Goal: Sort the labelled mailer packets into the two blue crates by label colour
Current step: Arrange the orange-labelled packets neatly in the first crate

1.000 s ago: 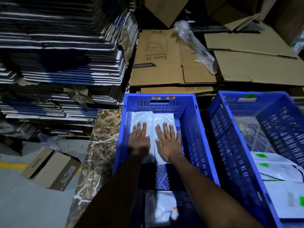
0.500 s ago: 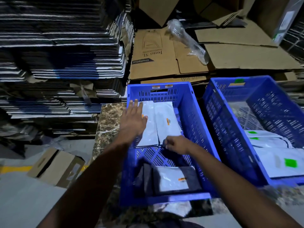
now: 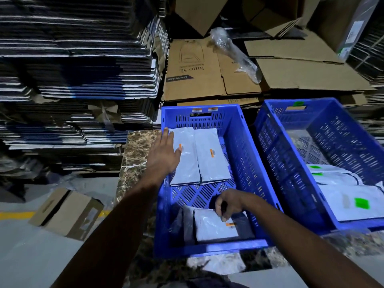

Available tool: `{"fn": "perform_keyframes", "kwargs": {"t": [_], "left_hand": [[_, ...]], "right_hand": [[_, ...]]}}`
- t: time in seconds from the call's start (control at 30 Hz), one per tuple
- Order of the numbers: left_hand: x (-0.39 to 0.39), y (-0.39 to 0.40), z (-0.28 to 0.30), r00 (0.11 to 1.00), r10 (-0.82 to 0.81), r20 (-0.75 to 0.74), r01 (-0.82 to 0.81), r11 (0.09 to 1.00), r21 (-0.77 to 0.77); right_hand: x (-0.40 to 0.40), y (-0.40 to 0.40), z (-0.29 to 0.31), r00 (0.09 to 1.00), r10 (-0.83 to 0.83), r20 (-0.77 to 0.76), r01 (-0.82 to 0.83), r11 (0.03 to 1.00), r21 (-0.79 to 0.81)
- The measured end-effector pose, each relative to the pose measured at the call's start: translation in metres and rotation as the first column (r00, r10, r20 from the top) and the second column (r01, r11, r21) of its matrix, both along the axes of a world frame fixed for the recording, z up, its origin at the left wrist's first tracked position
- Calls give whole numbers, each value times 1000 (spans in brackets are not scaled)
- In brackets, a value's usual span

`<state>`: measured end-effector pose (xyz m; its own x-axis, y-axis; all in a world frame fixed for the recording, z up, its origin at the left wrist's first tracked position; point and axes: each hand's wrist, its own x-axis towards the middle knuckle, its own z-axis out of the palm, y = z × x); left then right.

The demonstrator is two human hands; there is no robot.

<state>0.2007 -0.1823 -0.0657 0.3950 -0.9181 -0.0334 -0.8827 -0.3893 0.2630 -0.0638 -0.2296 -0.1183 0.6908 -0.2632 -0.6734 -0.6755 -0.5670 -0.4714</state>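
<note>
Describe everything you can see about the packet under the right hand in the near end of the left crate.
The packet is a pale grey, glossy plastic mailer, flat and roughly rectangular, with a small orange label near its right edge. It lies in the near end of the left crate, resting on darker packets beneath it. The right hand, fingers curled, touches its upper right edge; whether it pinches it I cannot tell. It lies apart from the two packets at the far end.

Stacks of flattened cartons [image 3: 79, 65] rise at the left, brown flat cardboard [image 3: 207, 71] with a crumpled clear plastic bag [image 3: 236, 57] on it lies behind, a small box [image 3: 66, 213] sits on the floor beside the marble counter [image 3: 137, 150].
</note>
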Motion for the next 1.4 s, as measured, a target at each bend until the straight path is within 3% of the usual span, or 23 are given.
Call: {"fn": "perform_keyframes", "kwargs": {"t": [0.23, 0.33, 0.47, 0.63, 0.77, 0.83, 0.93, 1.03, 1.13, 1.4], "left_hand": [[0, 0, -2, 1000, 11, 19, -12, 1000, 8], [0, 0, -3, 1000, 17, 13, -17, 1000, 1], [-1, 1, -1, 999, 31, -13, -31, 999, -27], [-4, 4, 4, 997, 54, -54, -59, 994, -92], [-4, 5, 6, 995, 52, -83, -63, 988, -138], [-3, 5, 6, 996, 50, -77, -61, 988, -145], [-4, 6, 5, 997, 43, -71, -53, 988, -144], [-2, 6, 2, 995, 32, -99, -49, 983, -175], [1, 5, -2, 992, 33, -123, -56, 981, -185], [2, 5, -5, 990, 3, -140, -35, 973, -227]], "right_hand": [[6, 5, 0, 998, 31, -58, -32, 999, -11], [2, 0, 6, 999, -24, 46, 23, 999, 31], [-4, -10, 13, 944, -220, 245, 174, 965, 194], [0, -28, 30, 776, -534, 336, 416, 834, 363], [25, -48, 39, 470, -785, 404, 649, 618, 444], [42, -62, 38, 360, -831, 424, 712, 538, 450], [74, -77, 36, 298, -853, 429, 782, 476, 402], [112, -83, 28, 357, -834, 420, 783, 513, 352], [136, -86, 20, 543, -711, 447, 753, 647, 116], [153, -75, 14, 799, -360, 482, 544, 776, -321]]}}
